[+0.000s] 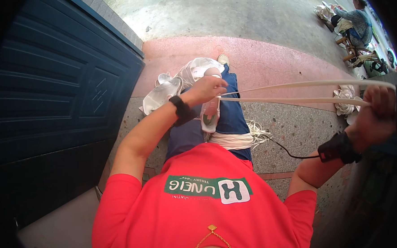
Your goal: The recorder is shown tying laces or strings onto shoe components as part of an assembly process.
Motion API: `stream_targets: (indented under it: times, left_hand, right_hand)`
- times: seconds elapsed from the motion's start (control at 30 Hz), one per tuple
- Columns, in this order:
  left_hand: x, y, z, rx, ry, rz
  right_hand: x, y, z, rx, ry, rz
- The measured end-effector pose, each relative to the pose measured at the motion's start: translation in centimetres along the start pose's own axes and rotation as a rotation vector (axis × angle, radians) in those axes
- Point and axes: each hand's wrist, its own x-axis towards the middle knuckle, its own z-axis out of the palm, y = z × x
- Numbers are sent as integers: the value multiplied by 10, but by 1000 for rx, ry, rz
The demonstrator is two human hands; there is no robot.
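A white shoe point(210, 112) with a pink lining and a green patch inside lies across my lap. My left hand point(205, 89) is closed at the shoe's upper, with the fingers curled over its lacing area. From there a long white shoelace point(287, 100) runs to the right in two taut strands. My right hand point(377, 105) is far out to the right, closed in a fist around the lace. A bundle of white laces point(233, 140) is tied over my thigh, its loose ends hanging beside the leg.
More white shoes point(161, 95) lie beside my left knee. Another pile of pale shoes point(344, 100) is on the floor at right. A dark blue door point(57, 86) stands close on the left. A black cable point(290, 153) runs to my right wrist. Another person point(357, 23) sits at far right.
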Motion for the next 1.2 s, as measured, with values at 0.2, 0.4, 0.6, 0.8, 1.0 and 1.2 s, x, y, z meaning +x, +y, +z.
stream_targets:
  times: [0.2,0.4,0.6,0.8,1.0,1.2]
  left_hand:
    - [20,25,-6,-212,-544,290]
    - [-51,-43,-160,-1050,229,-27]
    - [-176,-209,-285,-1419,887,-282]
    - [-143,-211,-169,-993,612,-706]
    - [-79,-117,-37,-912,123,-615]
    - [-72,-86,21,-533,148,-448]
  right_hand:
    - [14,44,36,-368,547,65]
    - [-82,9,-38,-612,1081,-119]
    - [-314,10,-134,-616,1281,361]
    - [-290,270,-69,-1043,792,1139]
    - [-280,387,-57,-1211,791,1192]
    - [-271,418,-64,-1589,812,1197]
